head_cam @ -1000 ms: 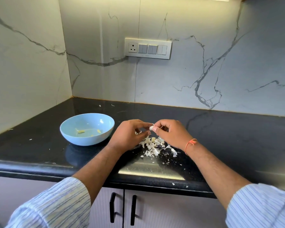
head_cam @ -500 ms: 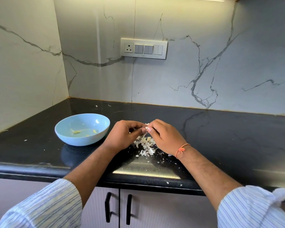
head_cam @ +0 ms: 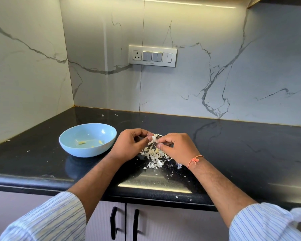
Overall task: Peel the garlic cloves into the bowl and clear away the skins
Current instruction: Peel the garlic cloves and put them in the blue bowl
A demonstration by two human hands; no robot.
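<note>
Counter: the glossy black stone countertop (head_cam: pixel 233 153) fills the middle band of the frame, with white marble-look wall panels behind it and pale scraps scattered over its surface.
Bowl: the light blue round bowl (head_cam: pixel 73 146) sits left of centre, just beside the left hand, with a few small yellowish peeled pieces on its floor.
Left hand: the left hand (head_cam: pixel 129 146), at centre, has its fingers curled in, thumb and forefinger pinching the clove from the left.
Right hand: the right hand (head_cam: pixel 179 148), just right of centre and wearing an orange thread at the wrist, has its fingertips nipping a strand of skin on the clove's right side.
Skins: the heap of papery off-white garlic skins (head_cam: pixel 155 156) lies on the counter directly under both hands, with crumbs trailing toward the lower edge.
Clove: the small white garlic clove (head_cam: pixel 153 137) is held between the two hands' fingertips, above the heap, partly skinned as far as can be told.
Doing it well: probably best to hold the clove steady with the left pinch and draw the skin away with the right in one long pull, keeping over the heap so the flakes fall together; then only the bare clove should go left into the bowl.
</note>
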